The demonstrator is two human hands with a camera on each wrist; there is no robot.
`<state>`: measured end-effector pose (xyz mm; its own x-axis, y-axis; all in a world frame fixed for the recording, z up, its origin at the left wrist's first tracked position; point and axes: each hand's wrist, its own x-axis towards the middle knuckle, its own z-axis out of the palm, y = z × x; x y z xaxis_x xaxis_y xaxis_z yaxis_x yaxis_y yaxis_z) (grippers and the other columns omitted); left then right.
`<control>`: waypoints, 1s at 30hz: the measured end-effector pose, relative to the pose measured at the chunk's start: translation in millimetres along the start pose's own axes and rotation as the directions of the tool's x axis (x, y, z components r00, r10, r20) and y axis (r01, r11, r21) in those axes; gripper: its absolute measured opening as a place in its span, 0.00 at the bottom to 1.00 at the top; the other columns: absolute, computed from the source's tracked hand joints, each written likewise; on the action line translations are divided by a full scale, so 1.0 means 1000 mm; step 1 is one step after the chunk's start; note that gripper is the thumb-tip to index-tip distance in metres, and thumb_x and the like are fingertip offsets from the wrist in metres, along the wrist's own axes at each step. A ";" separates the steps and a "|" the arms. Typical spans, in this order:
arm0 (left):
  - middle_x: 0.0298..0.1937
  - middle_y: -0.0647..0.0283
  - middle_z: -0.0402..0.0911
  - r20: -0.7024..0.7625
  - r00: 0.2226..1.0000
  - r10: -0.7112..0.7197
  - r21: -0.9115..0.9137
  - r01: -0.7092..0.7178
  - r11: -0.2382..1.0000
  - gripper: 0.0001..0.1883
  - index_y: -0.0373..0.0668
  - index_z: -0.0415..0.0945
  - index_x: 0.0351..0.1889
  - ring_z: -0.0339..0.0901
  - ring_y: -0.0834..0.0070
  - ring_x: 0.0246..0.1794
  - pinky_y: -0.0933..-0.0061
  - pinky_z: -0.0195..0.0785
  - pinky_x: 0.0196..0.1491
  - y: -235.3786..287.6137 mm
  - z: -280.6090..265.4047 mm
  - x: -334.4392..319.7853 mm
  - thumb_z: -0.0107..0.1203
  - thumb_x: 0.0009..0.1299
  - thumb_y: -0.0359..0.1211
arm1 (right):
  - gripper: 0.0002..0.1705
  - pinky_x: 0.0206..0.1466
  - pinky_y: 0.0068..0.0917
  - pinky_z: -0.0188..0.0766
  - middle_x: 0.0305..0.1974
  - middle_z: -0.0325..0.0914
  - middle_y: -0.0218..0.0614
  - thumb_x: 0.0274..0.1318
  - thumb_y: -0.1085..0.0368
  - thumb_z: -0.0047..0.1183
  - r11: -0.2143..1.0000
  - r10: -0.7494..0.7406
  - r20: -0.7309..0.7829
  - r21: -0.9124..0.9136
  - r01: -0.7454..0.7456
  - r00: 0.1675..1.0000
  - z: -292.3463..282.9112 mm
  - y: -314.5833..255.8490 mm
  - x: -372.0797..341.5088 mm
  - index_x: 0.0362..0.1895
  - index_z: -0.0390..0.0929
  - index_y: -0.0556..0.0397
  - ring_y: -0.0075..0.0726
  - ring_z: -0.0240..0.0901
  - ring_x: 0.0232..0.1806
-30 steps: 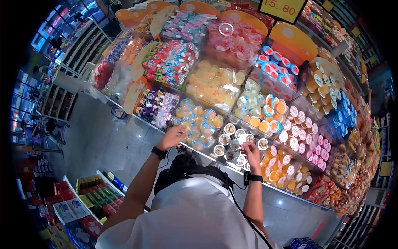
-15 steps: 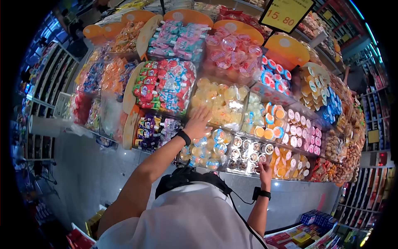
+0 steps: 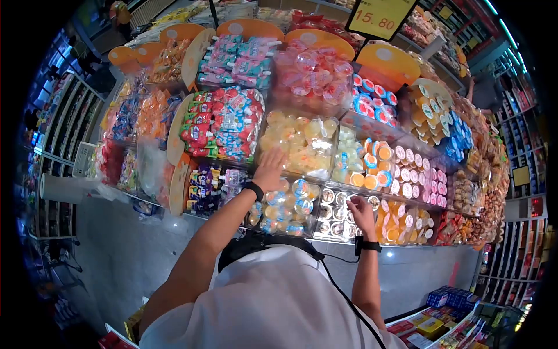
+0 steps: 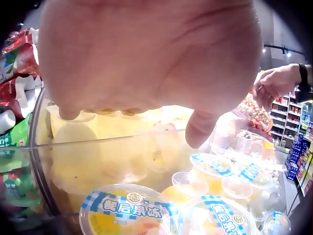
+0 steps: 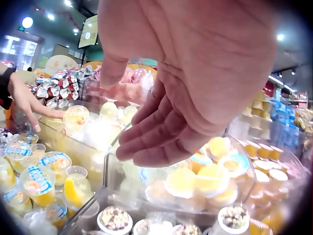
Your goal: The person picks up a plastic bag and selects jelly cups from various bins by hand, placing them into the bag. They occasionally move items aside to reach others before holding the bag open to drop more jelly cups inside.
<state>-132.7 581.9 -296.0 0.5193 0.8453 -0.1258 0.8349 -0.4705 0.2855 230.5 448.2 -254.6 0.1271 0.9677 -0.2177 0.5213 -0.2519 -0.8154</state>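
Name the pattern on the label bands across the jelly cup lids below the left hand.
Blue-and-white check; the left wrist view shows these label bands best.

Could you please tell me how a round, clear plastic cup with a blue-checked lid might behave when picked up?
The cup probably holds its shape, as its clear wall looks moulded. Its glossy surface might slip in the grip. Being round and tilted, it may roll if nudged.
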 end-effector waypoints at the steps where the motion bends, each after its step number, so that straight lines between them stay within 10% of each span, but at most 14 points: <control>1: 0.82 0.46 0.37 0.000 1.000 0.002 0.008 -0.002 1.000 0.53 0.40 0.46 0.79 0.32 0.50 0.83 0.48 0.29 0.80 0.001 -0.001 0.001 0.63 0.62 0.51 | 0.21 0.40 0.26 0.76 0.38 0.83 0.38 0.64 0.58 0.61 0.998 -0.055 -0.002 -0.023 0.055 0.998 0.000 -0.003 0.014 0.49 0.77 0.64 0.30 0.82 0.39; 16: 0.82 0.49 0.42 0.070 0.997 -0.015 -0.129 0.024 0.991 0.50 0.41 0.50 0.78 0.33 0.51 0.83 0.45 0.31 0.79 0.001 -0.015 0.010 0.63 0.62 0.49 | 0.21 0.49 0.47 0.73 0.46 0.79 0.54 0.51 0.61 0.66 0.847 -0.430 -0.032 -0.361 0.390 0.902 0.047 -0.092 0.164 0.46 0.79 0.62 0.58 0.78 0.43; 18: 0.75 0.47 0.57 0.018 0.994 -0.104 -0.110 0.106 0.988 0.42 0.39 0.59 0.72 0.52 0.50 0.78 0.45 0.49 0.74 0.009 -0.028 0.020 0.62 0.63 0.47 | 0.24 0.53 0.48 0.73 0.52 0.76 0.54 0.52 0.66 0.64 0.915 -0.301 0.040 -0.270 0.300 0.953 0.056 -0.115 0.164 0.52 0.76 0.61 0.61 0.76 0.49; 21: 0.63 0.47 0.71 -0.278 0.957 -0.084 -0.241 0.015 0.970 0.32 0.37 0.66 0.65 0.68 0.49 0.65 0.49 0.64 0.65 0.017 -0.028 0.033 0.60 0.64 0.40 | 0.38 0.62 0.46 0.71 0.68 0.63 0.51 0.51 0.70 0.61 0.803 -0.520 0.033 -0.323 0.501 0.854 0.081 -0.106 0.185 0.67 0.63 0.57 0.62 0.69 0.62; 30: 0.36 0.49 0.80 -0.406 0.878 -0.254 -0.543 -0.008 0.840 0.09 0.37 0.74 0.40 0.78 0.47 0.39 0.56 0.73 0.43 0.029 -0.006 0.061 0.56 0.62 0.24 | 0.39 0.62 0.46 0.72 0.71 0.58 0.48 0.51 0.71 0.60 0.800 -0.574 -0.168 -0.325 0.505 0.801 0.113 -0.135 0.180 0.68 0.61 0.53 0.63 0.67 0.64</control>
<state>-78.0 621.9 -289.4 0.1697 0.9644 0.2029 0.5977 -0.2644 0.7569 87.1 654.9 -244.2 -0.0560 0.9216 0.3840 0.7550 0.2908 -0.5877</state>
